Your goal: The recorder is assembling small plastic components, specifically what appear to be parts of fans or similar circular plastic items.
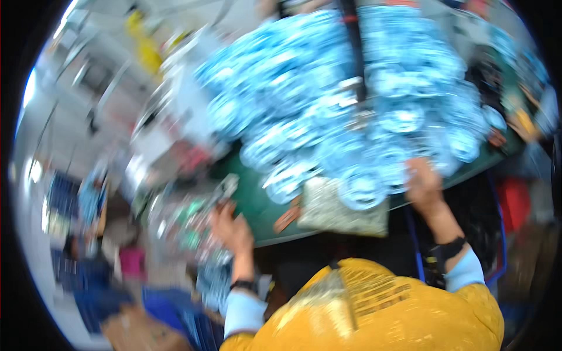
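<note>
A large heap of light blue, round, shiny pieces [404, 119], too blurred to name more exactly, covers most of the green table [257, 213]. My right hand [424, 184] is at the heap's near edge, beside the round pieces; motion smears its fingers. At the table's left edge my left hand [234, 229] is against a clear plastic bag [175, 225] with red and green bits in it. A small pale object [227, 186] shows just past its fingertips, and whether they grip anything is unclear. A bag of pale small pieces [336, 207] lies between my hands.
A brown strip-like object [287, 217] lies left of the pale bag. A dark upright pole [354, 47] rises amid the heap. Left of the table stand white plastic sacks [196, 88]. A blue-framed dark bin [465, 234] is below the right edge. Another person's hand [523, 126] shows at far right.
</note>
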